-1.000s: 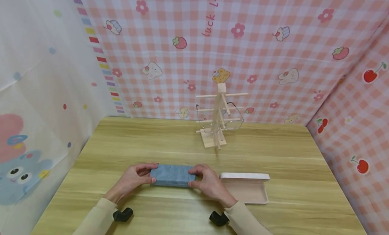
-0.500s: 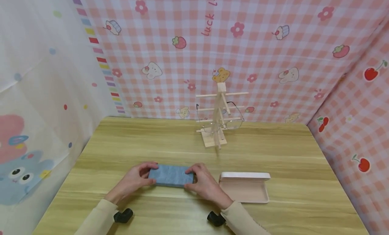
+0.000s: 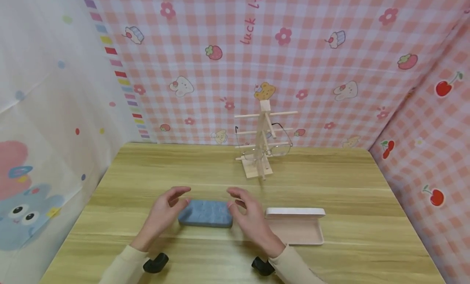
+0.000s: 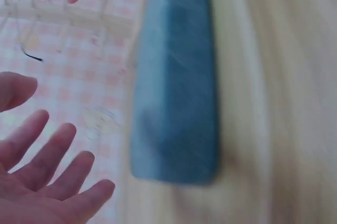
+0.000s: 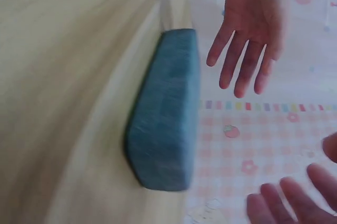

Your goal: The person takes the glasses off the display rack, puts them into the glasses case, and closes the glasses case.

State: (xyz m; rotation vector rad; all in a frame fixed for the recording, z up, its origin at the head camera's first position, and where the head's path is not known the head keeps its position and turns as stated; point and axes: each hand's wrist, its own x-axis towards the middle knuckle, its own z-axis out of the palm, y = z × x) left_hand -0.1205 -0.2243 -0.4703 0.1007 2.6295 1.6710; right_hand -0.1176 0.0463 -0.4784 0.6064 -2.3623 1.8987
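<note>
A blue glasses case, closed, lies flat on the wooden table in front of the person. Just off its left end is the left hand, its fingers apart and holding nothing. At the opposite end the right hand is lifted in the same way, with nothing between finger and thumb. Both wrist views show a gap between the blue case and the spread fingers. To the right of the right hand stands a white glasses case with its lid raised and a pale interior.
Behind the blue case, a wooden display stand with several pegs carries thin-framed glasses. Checked pink cloth hangs along the back and right of the table. White printed cloth hangs at left.
Both hands have let go of the blue case and risen off its ends. The case rests on the table, slightly left of where it was a second ago.
</note>
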